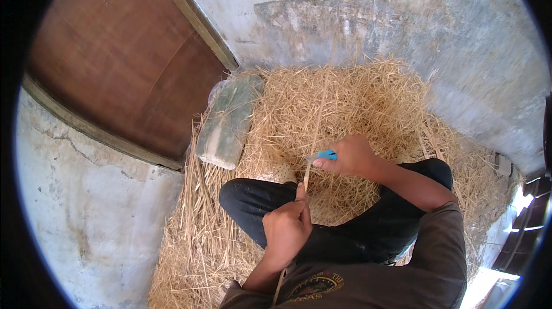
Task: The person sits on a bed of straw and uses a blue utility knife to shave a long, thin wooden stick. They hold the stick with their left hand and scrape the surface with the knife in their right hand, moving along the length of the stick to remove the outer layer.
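Note:
A long, thin, pale strip (317, 128), which looks like split bamboo or cane, runs from the shavings up ahead back toward my body. My left hand (286, 229) is closed round its near part, with a finger stretched along it. Farther along and to the right, my right hand (352, 156) grips a blue-handled utility knife (326, 154). The knife's blade points left and lies at the strip, just beyond my left fingertips. Whether the blade cuts in or only touches cannot be made out.
Heaped straw-like shavings (368, 96) cover the floor around my crossed legs (259, 199). A worn greenish block (232, 119) lies at the left, beside a pile of loose strips (201, 211). Stained walls (356, 15) and a brown door panel (126, 50) stand close by.

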Available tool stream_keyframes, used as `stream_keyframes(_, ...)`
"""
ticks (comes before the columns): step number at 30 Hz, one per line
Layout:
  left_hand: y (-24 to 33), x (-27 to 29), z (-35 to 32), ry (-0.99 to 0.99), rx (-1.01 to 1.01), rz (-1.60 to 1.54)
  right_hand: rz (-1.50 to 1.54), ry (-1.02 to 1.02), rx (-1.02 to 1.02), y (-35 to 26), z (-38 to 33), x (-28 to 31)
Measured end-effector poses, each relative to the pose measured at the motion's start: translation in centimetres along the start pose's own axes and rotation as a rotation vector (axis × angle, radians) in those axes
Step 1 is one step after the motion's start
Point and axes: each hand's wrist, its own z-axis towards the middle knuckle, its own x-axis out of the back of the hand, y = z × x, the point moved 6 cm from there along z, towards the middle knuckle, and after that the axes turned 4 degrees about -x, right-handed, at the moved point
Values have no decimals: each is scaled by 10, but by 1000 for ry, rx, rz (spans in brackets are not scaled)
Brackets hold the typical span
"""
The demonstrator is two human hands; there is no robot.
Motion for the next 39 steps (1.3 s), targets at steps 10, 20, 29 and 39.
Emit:
stream_keyframes(10,1,0,-5,-4,51,-92,-62,31,-2,-5,1,2)
stream_keyframes(20,2,3,-3,17,42,-96,-12,73,90,-9,-1,9)
stream_keyframes(29,3,4,-7,34,6,-130,-34,26,-28,7,9,17)
stream_keyframes(39,8,12,-14,1,12,-160,-92,48,-143,43,24,36)
